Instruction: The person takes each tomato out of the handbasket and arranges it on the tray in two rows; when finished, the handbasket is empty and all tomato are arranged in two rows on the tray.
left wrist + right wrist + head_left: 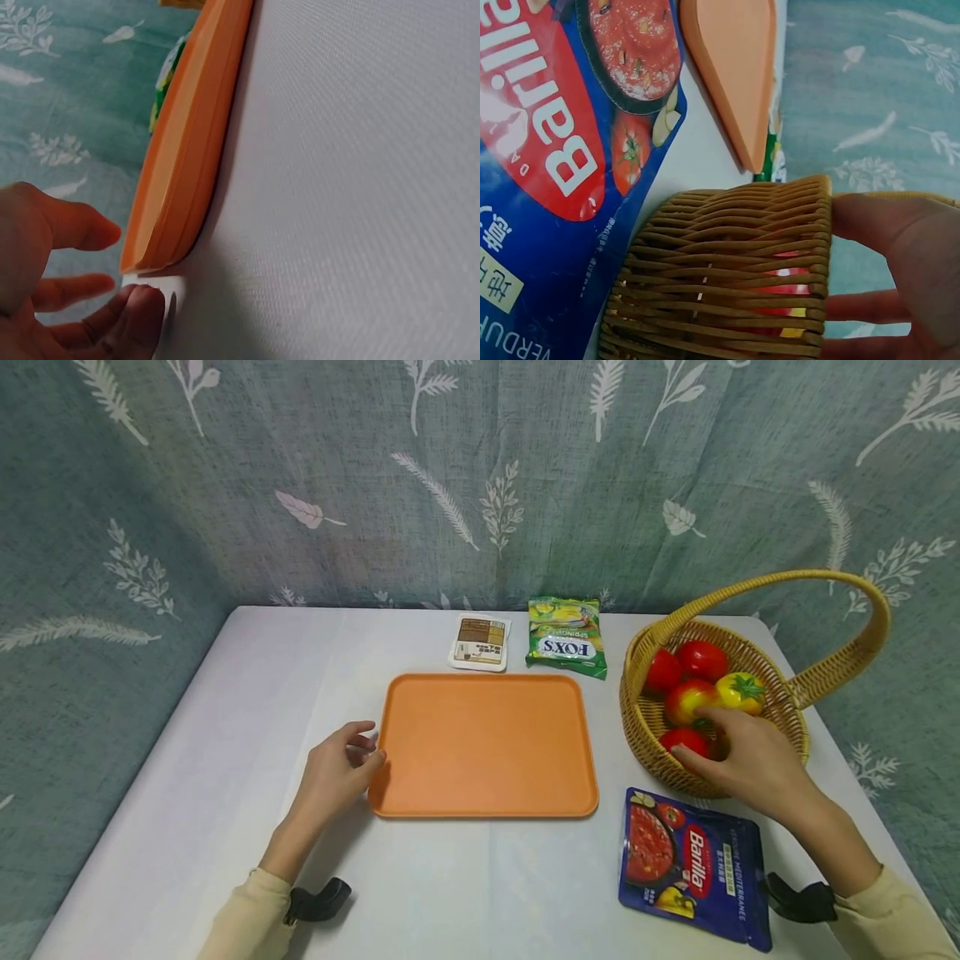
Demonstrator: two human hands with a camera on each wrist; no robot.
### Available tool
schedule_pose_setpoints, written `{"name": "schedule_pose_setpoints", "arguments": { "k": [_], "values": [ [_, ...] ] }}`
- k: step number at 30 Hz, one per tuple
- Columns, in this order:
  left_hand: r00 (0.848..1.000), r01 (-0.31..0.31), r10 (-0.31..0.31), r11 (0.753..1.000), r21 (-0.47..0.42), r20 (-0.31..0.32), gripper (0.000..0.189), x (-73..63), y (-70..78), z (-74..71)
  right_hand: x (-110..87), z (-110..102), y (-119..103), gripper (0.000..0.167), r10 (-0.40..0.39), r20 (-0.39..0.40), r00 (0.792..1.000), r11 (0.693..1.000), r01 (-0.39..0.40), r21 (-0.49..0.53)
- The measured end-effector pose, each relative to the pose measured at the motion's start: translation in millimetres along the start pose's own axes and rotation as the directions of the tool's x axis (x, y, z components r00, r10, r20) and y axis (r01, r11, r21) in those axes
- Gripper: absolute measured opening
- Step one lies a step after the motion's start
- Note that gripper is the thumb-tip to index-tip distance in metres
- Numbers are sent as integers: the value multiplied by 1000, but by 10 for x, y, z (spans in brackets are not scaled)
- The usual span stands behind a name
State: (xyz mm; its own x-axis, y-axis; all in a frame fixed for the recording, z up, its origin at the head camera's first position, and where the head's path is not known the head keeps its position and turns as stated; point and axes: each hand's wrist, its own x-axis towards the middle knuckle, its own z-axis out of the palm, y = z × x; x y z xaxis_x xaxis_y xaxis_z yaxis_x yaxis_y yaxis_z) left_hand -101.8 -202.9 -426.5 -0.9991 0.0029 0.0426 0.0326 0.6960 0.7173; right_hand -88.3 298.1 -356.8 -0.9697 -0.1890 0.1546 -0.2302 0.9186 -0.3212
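My right hand (757, 764) reaches over the near rim of a wicker basket (637, 752), thumb and fingers spread. Below its thumb lies a red fruit (686, 742), and the fingertips are close to a red-and-yellow fruit (684, 702). More fruit lies in the basket: a yellow tomato (741, 692) with a green top and two red fruits (702, 660) at the back. In the right wrist view the basket's weave (727, 262) hides most of the contents. My left hand (333, 772), loosely bent and holding nothing, is beside the left edge of an orange tray (483, 747).
A blue Barilla pouch (693, 868) lies in front of the basket. Behind the tray are a green Fox's bag (566, 639) and a small white-and-brown packet (481, 642). The basket's tall handle (795, 575) arches up. A patterned curtain (337, 485) hangs behind the white table (247, 693).
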Motion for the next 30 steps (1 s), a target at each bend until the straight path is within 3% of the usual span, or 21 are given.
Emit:
{"name": "schedule_pose_setpoints", "arguments": {
  "k": [7,14,21,30],
  "values": [
    [1000,-14,14,1000,-2,8,46,34,-14,39,57,38,52,59,21,85,996,1000,-22,10],
    [999,-29,29,1000,-11,-22,46,69,-33,46,124,92,91,63,69,197,978,996,-78,39],
    [999,-37,37,999,-7,-32,44,93,-45,56,140,78,130,63,73,218,973,992,-93,84],
    [999,-43,42,999,-24,-34,44,78,-76,76,126,19,114,63,59,189,980,995,-73,69]
  ]
}}
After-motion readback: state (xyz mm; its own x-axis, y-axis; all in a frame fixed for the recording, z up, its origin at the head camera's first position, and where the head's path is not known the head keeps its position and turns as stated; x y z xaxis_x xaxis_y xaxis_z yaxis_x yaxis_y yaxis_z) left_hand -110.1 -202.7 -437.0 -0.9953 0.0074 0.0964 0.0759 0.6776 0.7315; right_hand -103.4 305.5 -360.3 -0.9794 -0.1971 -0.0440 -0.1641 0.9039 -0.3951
